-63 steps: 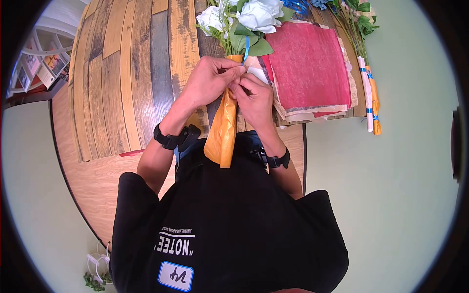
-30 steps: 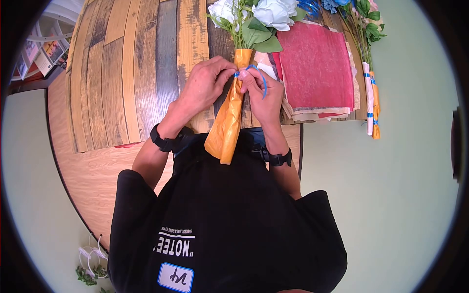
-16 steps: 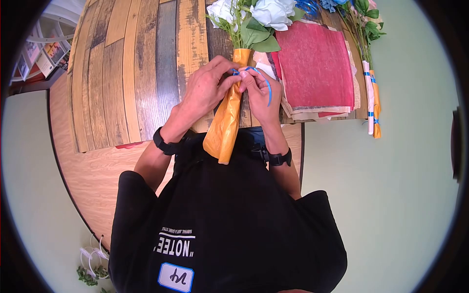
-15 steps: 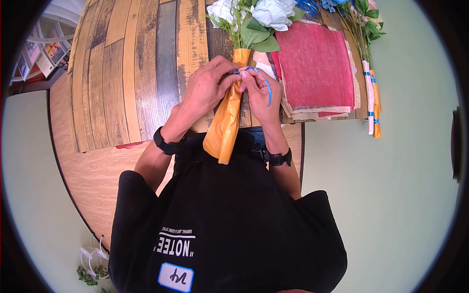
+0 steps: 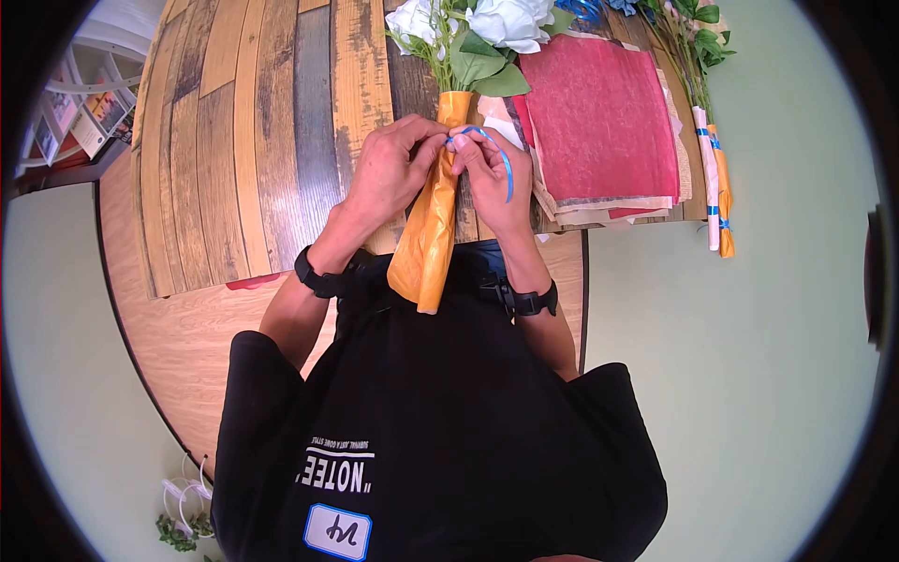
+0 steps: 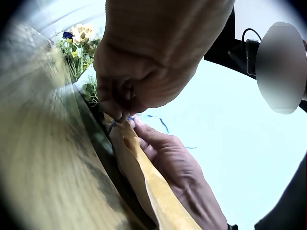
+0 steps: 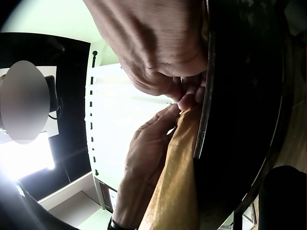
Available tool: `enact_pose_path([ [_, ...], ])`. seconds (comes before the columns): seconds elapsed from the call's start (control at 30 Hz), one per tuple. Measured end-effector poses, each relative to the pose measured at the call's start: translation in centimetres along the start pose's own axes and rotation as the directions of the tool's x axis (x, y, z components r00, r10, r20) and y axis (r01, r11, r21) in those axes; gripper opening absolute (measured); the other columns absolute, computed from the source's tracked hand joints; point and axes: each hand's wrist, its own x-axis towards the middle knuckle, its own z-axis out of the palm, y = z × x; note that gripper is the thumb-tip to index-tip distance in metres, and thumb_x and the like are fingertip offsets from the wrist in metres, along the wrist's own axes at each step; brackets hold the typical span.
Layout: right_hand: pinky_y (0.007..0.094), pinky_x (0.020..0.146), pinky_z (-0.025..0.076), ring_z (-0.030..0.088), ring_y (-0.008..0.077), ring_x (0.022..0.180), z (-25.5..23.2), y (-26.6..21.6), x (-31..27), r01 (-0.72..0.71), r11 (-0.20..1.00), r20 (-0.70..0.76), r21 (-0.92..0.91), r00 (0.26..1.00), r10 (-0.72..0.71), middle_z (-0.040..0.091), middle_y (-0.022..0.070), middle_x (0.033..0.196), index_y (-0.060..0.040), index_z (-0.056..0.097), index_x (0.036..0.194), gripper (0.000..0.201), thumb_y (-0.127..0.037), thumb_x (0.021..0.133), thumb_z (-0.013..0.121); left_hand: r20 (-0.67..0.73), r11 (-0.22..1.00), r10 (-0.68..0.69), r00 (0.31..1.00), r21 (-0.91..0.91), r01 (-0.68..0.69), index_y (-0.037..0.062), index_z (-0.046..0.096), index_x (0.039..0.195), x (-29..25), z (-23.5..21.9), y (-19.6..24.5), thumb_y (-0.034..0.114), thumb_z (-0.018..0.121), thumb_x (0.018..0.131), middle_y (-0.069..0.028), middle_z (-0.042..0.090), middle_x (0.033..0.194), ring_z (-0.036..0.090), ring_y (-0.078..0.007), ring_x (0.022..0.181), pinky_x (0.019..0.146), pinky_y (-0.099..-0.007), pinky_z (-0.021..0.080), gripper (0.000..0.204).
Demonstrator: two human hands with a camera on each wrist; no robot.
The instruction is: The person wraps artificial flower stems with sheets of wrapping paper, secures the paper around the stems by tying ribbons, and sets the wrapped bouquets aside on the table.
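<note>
A bouquet of white roses (image 5: 510, 22) with green leaves lies at the table's near edge, its stems wrapped in orange-yellow paper (image 5: 426, 244). A thin blue ribbon (image 5: 508, 173) goes round the wrap below the flowers, one loose end curling over the right hand. My left hand (image 5: 393, 169) pinches the ribbon at the wrap from the left. From the other side my right hand (image 5: 493, 178) pinches it with thumb and forefinger, fingertips close to the left ones. In the left wrist view the ribbon (image 6: 163, 123) trails past the right thumb. The fingertips hide the knot area.
A stack of red and newsprint-patterned paper sheets (image 5: 599, 122) lies right of the bouquet. Beyond it, wrapped flower stems (image 5: 712, 187) tied with blue ribbon overhang the table edge. More blue ribbon (image 5: 579, 9) sits at the back. The plank-patterned table (image 5: 253, 140) extends left.
Both hands have closed in on the ribbon at the wrap, and its loose end has come out over the right hand. Lately the hands have shifted only slightly.
</note>
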Motion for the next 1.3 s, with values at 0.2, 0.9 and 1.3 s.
enact_pose_path([
  [0.2,0.0234,0.063,0.049,0.059,0.0081,0.067,0.0,0.1,0.0,0.003,1.0,-0.015,-0.013,1.0,-0.003,0.069,0.0057,0.087,0.006,0.067,0.108,0.017,-0.008,0.099,0.063,-0.004,0.995,-0.038,0.999,-0.092,0.037,-0.0012,0.07,0.1,0.0,0.0,0.2,0.004,0.065,0.091,-0.0163,0.068,0.088,0.068,-0.0339,0.08,0.072,-0.0391,0.052,0.012],
  [0.9,0.0221,0.066,0.051,0.063,0.0075,0.071,-0.7,0.4,0.8,-0.075,0.995,0.036,0.069,0.997,0.073,0.068,0.0037,0.081,0.0058,0.068,0.103,0.014,-0.006,0.095,0.069,0.213,0.941,-0.243,0.946,-0.185,0.283,0.0008,0.07,0.095,0.6,-0.6,-0.5,0.013,0.066,0.099,0.0022,0.063,0.071,0.05,-0.0038,0.058,0.052,-0.023,0.042,0.014],
  [1.3,0.0218,0.069,0.052,0.062,0.0052,0.078,0.4,0.7,-0.6,-0.004,1.0,-0.031,0.002,1.0,0.004,0.067,0.0017,0.093,0.002,0.063,0.113,0.026,0.003,0.089,0.072,0.34,0.896,-0.3,0.891,-0.22,0.385,-0.0019,0.065,0.095,2.0,-1.7,-0.2,0.009,0.063,0.096,-0.0022,0.061,0.067,0.055,-0.0079,0.056,0.052,-0.0265,0.046,0.011],
])
